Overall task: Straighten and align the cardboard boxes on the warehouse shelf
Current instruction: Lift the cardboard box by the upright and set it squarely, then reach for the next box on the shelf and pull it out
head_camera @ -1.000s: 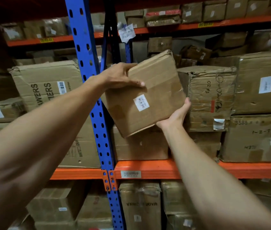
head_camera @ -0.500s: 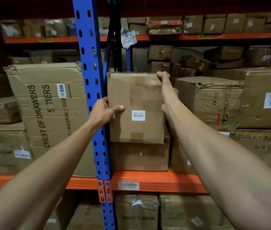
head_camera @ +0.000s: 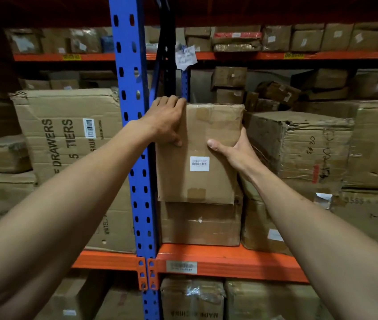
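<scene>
Since a second ago the small box (head_camera: 197,153) has turned from tilted to upright, and both hands have changed their spots on it. Half a second ago the right hand was up on its top right corner and the left hand was low on its left edge; now they have swapped heights.

On the big shelf (head_camera: 225,257), the orange beam carries rows of brown boxes. Left of the blue post (head_camera: 134,135) stands a very large box marked DRAWERS (head_camera: 67,144), which looks fairly straight. Right of the post the small box sits on top of a lower box (head_camera: 200,224). Its front face looks square to the shelf, and it hangs a tiny bit over the front of the lower box. So this one box looks nearly done, perhaps needing a last push back. To the right, a crushed box (head_camera: 299,146) sits a bit crooked, and farther back some little boxes (head_camera: 278,92) lie tipped at odd angles. Those still look like work left to do.

The left hand (head_camera: 166,122) is spread open and flat, fingers curled over the top left corner of the small box and thumb pressing on its front. The right hand (head_camera: 231,148) is also open, cupping the right edge, thumb on the front and fingers hidden behind the side. Both hands press the box between them rather than wrap around it.
</scene>
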